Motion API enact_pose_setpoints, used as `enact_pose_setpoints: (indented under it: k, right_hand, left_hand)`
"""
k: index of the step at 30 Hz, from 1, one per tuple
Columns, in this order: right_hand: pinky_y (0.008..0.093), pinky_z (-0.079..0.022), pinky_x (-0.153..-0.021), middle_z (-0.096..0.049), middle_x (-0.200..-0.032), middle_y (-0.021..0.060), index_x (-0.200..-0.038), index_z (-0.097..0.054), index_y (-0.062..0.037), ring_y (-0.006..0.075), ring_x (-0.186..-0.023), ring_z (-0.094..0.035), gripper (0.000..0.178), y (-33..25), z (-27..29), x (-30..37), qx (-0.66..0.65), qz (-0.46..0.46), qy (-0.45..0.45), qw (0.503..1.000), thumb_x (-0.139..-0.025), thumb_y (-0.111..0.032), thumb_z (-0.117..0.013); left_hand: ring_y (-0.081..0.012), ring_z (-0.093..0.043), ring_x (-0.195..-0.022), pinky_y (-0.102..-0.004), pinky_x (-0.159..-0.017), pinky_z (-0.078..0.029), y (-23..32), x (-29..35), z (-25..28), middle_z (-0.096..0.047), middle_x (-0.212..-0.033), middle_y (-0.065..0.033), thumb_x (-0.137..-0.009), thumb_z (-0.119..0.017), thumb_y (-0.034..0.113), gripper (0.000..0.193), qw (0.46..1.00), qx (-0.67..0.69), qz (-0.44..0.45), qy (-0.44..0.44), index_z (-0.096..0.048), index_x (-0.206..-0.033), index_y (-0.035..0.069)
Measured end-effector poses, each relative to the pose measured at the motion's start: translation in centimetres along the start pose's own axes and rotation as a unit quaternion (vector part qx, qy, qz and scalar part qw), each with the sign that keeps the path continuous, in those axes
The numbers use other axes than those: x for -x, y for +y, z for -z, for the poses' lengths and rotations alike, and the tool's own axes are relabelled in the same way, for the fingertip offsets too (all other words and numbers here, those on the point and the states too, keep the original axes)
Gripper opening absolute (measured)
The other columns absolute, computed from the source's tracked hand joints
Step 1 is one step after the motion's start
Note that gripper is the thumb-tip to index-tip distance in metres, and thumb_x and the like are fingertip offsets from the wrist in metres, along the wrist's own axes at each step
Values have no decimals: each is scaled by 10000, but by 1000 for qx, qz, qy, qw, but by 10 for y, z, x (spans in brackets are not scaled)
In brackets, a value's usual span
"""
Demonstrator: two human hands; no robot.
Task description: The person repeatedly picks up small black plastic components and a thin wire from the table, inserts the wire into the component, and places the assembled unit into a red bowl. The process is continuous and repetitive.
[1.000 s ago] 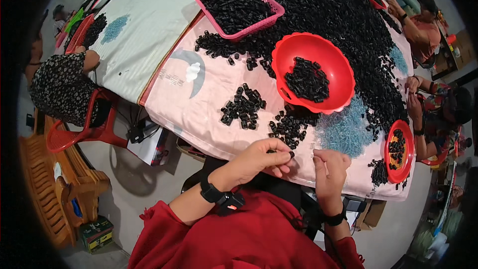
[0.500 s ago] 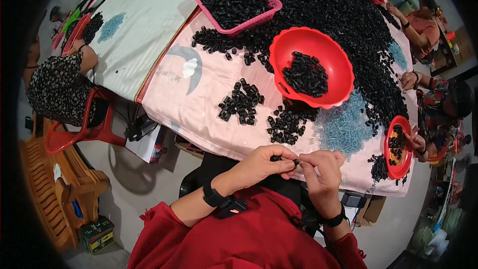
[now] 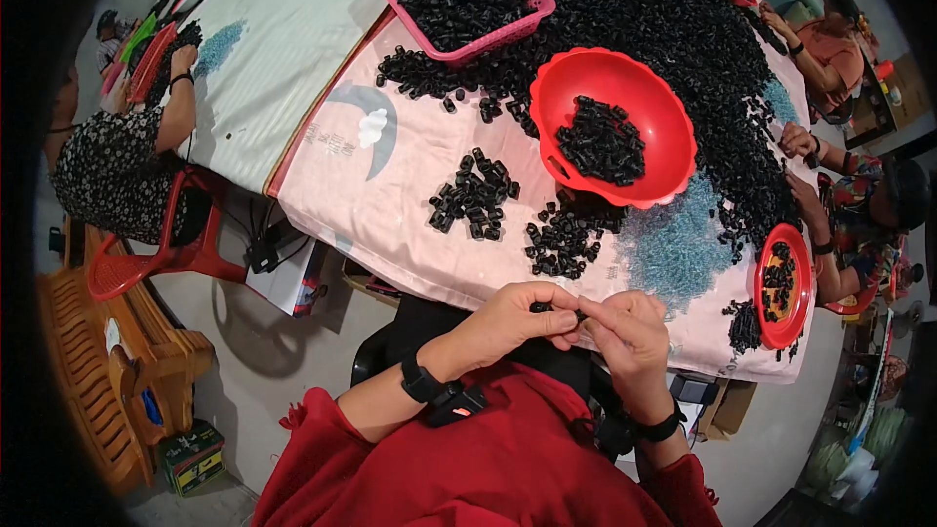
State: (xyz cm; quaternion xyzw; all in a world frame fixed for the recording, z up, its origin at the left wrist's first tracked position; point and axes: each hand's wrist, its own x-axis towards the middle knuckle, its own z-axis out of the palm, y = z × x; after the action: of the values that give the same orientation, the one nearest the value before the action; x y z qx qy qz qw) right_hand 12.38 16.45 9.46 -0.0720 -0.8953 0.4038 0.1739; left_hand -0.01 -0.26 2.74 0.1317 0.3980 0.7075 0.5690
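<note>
Above my lap, at the near edge of the table, my two hands meet. My left hand (image 3: 515, 320) is closed around small black plastic parts (image 3: 540, 307), partly hidden by its fingers. Thumb and forefinger of my right hand (image 3: 632, 330) pinch at the end of a black part beside the left fingertips; what exactly lies between them is mostly covered. Just beyond, on the pink cloth, lie a pile of short black caps (image 3: 564, 246), a looser pile of black pieces (image 3: 475, 195) and a heap of clear bluish small pieces (image 3: 678, 249). A red scalloped bowl (image 3: 659, 151) holds more black parts.
A pink basket (image 3: 451, 51) full of black parts stands farther back, beside a large black heap (image 3: 625, 10). At right is a red oval tray (image 3: 802, 298). Co-workers sit left and right of the table. A red chair (image 3: 137, 278) and wooden bench (image 3: 117, 361) stand left.
My right fingers have shifted slightly at the left fingertips. The co-worker at left has reached farther up the table; the one at right has drawn a hand back from the oval tray.
</note>
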Motion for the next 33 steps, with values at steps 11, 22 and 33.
enact_pose_setpoints:
  k: [11, 22, 33]
  right_hand:
    - [364, -365, -899, -672, -867, -14, -1065, -826, -100, 169, -860, -607, 171, 1, -5, 3, -22, -39, 28, 999, -906, -51, -783]
    - [326, -387, -870, -653, -885, 18, -1057, -810, -91, 159, -828, -586, 149, 2, -7, 7, -31, -63, 46, 996, -919, -48, -774]
    - [393, -341, -884, -653, -865, -23, -1163, -810, -135, 170, -835, -622, 316, 3, 0, 0, 84, 79, -8, 993, -865, -34, -792]
  left_hand:
    - [-182, -748, -968, -309, -848, -622, -3, -1, 0, -750, -1112, -119, -1064, -709, 159, 259, 1000, -4, -4, -2, -699, -1249, -22]
    - [-178, -751, -918, -311, -842, -624, 1, 0, -4, -764, -1088, -123, -1061, -710, 141, 253, 1000, -22, -2, 10, -702, -1249, -28]
    - [-187, -748, -979, -331, -849, -630, -1, 1, 2, -757, -1116, -133, -1071, -700, 173, 284, 1000, 11, -18, 3, -699, -1263, -36]
